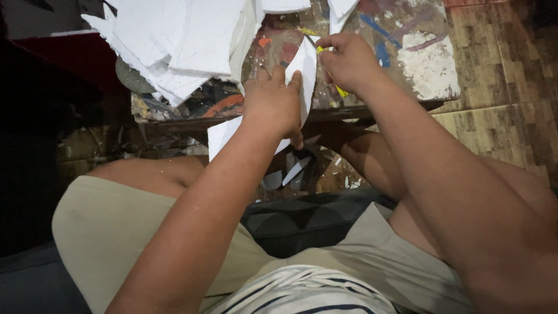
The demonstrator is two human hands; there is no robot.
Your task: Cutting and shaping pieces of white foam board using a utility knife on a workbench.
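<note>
Left grip (272,104) presses flat on white sheet (302,64) — right grip (347,61) closed around yellow cutter (340,91).

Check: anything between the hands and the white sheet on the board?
Nothing visible. The left hand lies flat on the white sheet, pressing it onto the paint-stained board. The right hand grips a yellow cutter at the sheet's upper edge. The stack of white pieces sits clear, off to the left.

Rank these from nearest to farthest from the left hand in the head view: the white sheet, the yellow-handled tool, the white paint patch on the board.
1. White sheet: pressed under the left hand.
2. Yellow-handled tool: to the right, in the right hand.
3. White paint patch: far right of the board.
</note>
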